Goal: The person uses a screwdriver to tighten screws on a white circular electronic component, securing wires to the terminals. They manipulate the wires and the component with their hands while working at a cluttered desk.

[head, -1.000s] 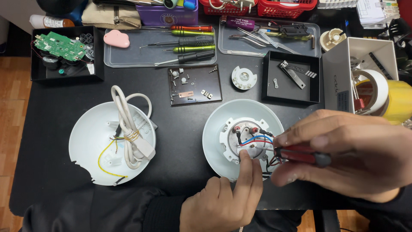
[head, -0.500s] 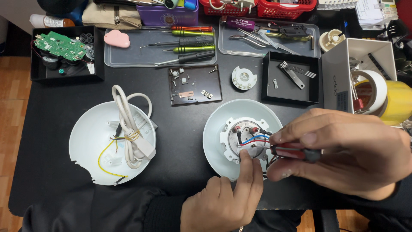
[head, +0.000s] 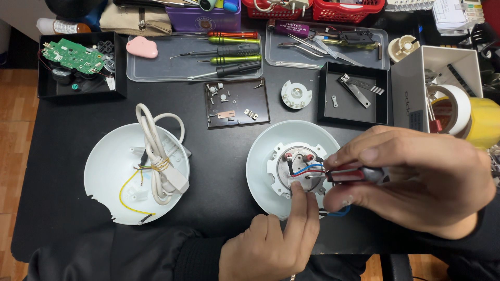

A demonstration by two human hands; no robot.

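White plastic round housing (head: pixel 260 171) lies at the table's centre, wires and a metal plate showing in its core. The left hand (head: pixel 271 244), entering from 6 o'clock, presses its extended forefinger on the core's lower edge, other fingers curled. The right hand (head: pixel 416 179), from 3 o'clock, pinches a red-handled tool (head: pixel 350 174) between thumb and fingers, tip at the wires. At 9 o'clock sits a second white shell (head: pixel 104 177) holding a coiled cable (head: pixel 156 156); at 12 o'clock, a small brown tray (head: pixel 237 103).

Red-handled tool (head: pixel 350 174), perhaps pliers, over white housing (head: pixel 291 167).
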